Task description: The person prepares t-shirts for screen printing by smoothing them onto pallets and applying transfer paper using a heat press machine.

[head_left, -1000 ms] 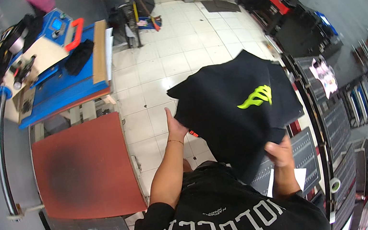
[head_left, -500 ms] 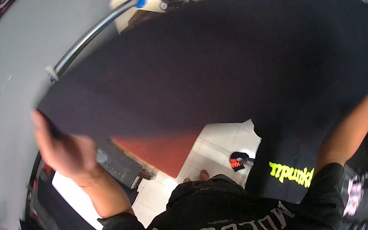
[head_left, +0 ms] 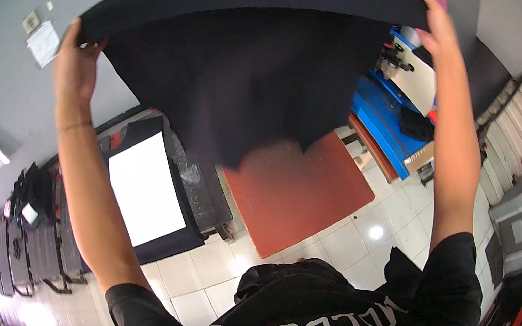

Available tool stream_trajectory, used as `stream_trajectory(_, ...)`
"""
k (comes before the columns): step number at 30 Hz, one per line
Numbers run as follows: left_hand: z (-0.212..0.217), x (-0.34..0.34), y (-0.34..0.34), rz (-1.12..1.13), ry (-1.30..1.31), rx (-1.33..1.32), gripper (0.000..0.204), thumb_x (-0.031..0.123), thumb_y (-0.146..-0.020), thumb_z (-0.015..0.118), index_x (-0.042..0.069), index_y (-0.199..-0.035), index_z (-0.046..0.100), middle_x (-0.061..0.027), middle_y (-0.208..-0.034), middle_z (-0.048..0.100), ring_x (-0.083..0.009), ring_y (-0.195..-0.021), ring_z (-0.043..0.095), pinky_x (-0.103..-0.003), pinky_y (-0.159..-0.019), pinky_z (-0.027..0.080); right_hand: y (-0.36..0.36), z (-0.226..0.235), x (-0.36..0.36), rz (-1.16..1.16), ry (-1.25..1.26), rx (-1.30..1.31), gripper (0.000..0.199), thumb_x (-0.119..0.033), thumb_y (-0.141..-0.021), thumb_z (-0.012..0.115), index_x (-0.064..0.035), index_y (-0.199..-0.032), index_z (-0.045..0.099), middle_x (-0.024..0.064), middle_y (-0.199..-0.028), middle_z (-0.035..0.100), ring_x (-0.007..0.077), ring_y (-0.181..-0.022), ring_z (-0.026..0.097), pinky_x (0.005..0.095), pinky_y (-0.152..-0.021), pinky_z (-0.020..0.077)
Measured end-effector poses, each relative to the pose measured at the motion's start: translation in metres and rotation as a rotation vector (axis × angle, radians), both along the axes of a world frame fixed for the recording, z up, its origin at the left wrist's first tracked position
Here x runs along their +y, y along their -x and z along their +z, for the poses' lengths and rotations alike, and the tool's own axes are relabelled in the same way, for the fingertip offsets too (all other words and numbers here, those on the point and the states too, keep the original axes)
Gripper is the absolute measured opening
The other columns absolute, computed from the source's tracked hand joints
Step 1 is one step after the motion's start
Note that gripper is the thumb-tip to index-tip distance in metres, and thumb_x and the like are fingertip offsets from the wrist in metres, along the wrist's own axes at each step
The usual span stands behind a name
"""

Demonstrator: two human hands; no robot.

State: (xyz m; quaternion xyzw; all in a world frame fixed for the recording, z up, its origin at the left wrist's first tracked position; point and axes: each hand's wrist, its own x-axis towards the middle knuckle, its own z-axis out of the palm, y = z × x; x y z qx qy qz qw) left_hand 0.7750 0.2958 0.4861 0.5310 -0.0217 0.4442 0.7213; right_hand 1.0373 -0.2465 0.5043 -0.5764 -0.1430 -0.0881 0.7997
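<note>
Black, soft, matte knit: a T-shirt (head_left: 246, 75) stretched wide at arm's length overhead, top edge taut in a long curve, lower part hanging in loose folds down to a ragged hem. Beneath it, a flat rust-red square platen (head_left: 300, 191), dull and slightly mottled. Beside that, to the left, a white rectangular sheet (head_left: 144, 188) on a dark pallet. Blue-framed press (head_left: 381, 115) to the right, pale glossy floor tiles (head_left: 356, 237) below.

Left hand (head_left: 73, 63) closed, pinching the shirt's left corner between thumb and fingers. Right hand (head_left: 437, 30) likewise closed on the right corner, fingers curled over the edge.

Compared with half a second ago: shirt lifted higher and seen farther off, arms more upright, red platen now largely uncovered, green printed garment no longer seen.
</note>
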Motion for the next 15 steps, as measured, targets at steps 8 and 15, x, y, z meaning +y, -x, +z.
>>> stream_trajectory(8, -0.142, -0.166, 0.179, 0.154, 0.258, 0.049, 0.045, 0.022, -0.1, 0.05, -0.007, -0.134, 0.046, -0.0155, -0.137, 0.052, -0.0236, -0.128, 0.048, -0.039, -0.111, 0.032, 0.121, -0.119, -0.084, -0.155, 0.059, 0.252, 0.042, -0.031, -0.088, 0.067, -0.0041, -0.119, 0.062, 0.0083, -0.113, 0.065, 0.0207, -0.105, 0.062, 0.0349, -0.092, 0.0489)
stream_trajectory(15, -0.328, -0.259, 0.234, 0.296, 0.579, 0.533, 0.046, 0.023, -0.095, 0.058, -0.007, -0.129, 0.051, -0.0124, -0.129, 0.056, -0.0231, -0.121, 0.052, -0.038, -0.106, 0.038, 0.155, -0.344, -0.129, -0.026, 0.564, 0.361, 0.045, -0.029, -0.093, 0.059, 0.0064, -0.121, 0.059, 0.0155, -0.114, 0.063, 0.0228, -0.106, 0.057, 0.0335, -0.095, 0.0423)
